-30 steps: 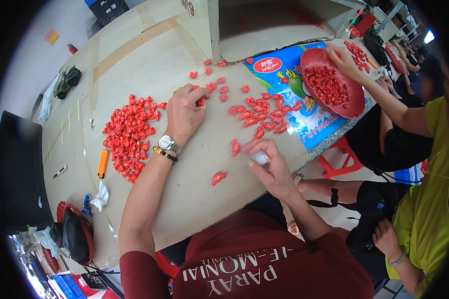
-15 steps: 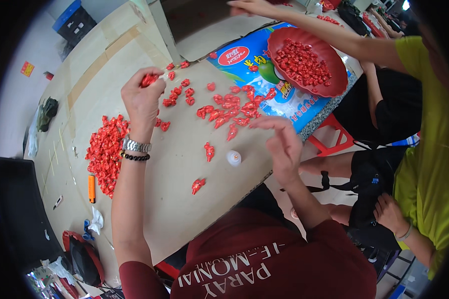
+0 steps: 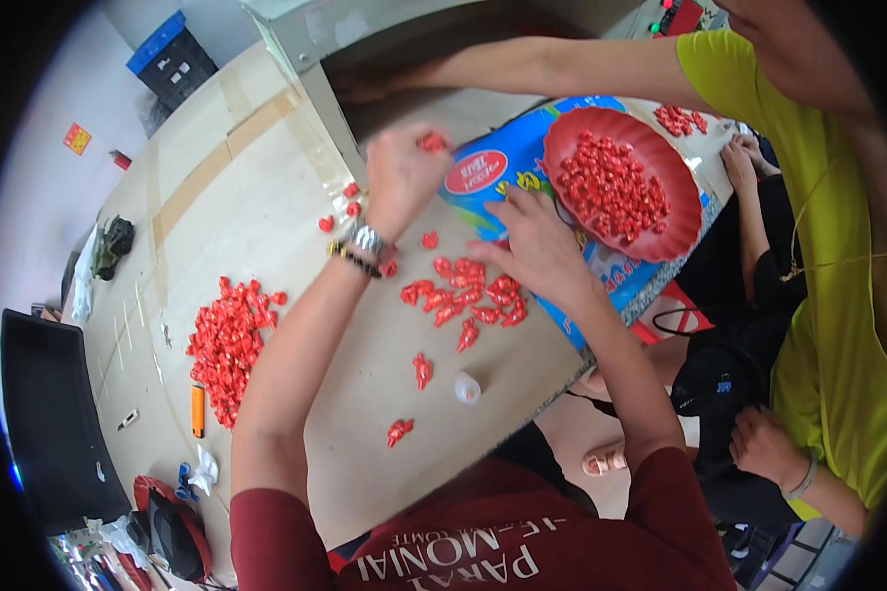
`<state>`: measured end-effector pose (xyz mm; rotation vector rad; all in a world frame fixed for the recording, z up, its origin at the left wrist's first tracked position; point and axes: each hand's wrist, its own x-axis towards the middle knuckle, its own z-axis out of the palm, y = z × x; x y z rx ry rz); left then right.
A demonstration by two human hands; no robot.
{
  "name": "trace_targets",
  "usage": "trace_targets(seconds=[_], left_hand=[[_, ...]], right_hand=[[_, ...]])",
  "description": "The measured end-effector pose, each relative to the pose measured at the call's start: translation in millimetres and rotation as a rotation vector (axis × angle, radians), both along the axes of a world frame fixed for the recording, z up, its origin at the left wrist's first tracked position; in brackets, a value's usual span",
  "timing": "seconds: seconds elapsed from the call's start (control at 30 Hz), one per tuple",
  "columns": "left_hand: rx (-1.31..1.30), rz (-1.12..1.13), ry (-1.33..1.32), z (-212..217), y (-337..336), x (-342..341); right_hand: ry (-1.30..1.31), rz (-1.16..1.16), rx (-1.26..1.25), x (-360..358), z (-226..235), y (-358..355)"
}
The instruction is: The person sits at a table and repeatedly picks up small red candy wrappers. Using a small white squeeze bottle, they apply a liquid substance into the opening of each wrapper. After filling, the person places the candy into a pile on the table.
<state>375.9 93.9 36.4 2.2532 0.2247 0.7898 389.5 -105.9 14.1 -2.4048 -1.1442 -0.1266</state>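
My left hand (image 3: 399,182) is closed at the far side of the table, with small shiny red pieces (image 3: 432,143) showing at its fingers. How many it holds is hidden. My right hand (image 3: 540,246), fingers outstretched and holding nothing that I can see, hovers at the near-left edge of a blue printed sheet (image 3: 493,136). Just below it lies a loose cluster of similar red pieces (image 3: 460,286). Beyond my right hand, a red scalloped bowl (image 3: 684,202) full of small red pieces stands on the sheet. A big heap of red pieces (image 3: 229,350) lies left of my left forearm.
A small white cap-like thing (image 3: 467,388) stands near the table edge. An orange-handled tool (image 3: 198,411) lies beside the heap. A grey metal box (image 3: 315,108) stands at the far side, and a co-worker's arm (image 3: 562,67) reaches into its opening. A black screen (image 3: 54,419) is far left.
My left hand has moved right, still closed on red pieces. My right hand has reached farther away, toward the blue sheet. The co-worker's arm now extends into the grey box. The view has shifted slightly.
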Motion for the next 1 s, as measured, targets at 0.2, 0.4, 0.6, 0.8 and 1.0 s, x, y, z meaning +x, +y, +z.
trace_targets(seconds=[0.2,0.4,0.6,0.8,1.0], left_hand=[[-0.155,-0.048,0.111,3.3,-7.6,-32.5],[-0.262,-0.08,0.169,7.4,-13.6,-47.8],[-0.246,-0.099,0.158,7.7,-7.3,-66.2],[-0.38,-0.116,0.128,4.0,10.2,-91.5],[-0.487,-0.062,0.201,13.0,20.9,-98.0]], right_hand=[[0.041,0.064,0.04,1.9,-3.5,6.3],[0.029,0.018,0.094,4.2,-1.3,13.6],[0.073,0.013,0.192,14.4,-3.0,16.2],[0.282,0.017,0.263,14.9,6.2,15.2],[0.16,0.216,0.21,6.5,-0.5,20.6]])
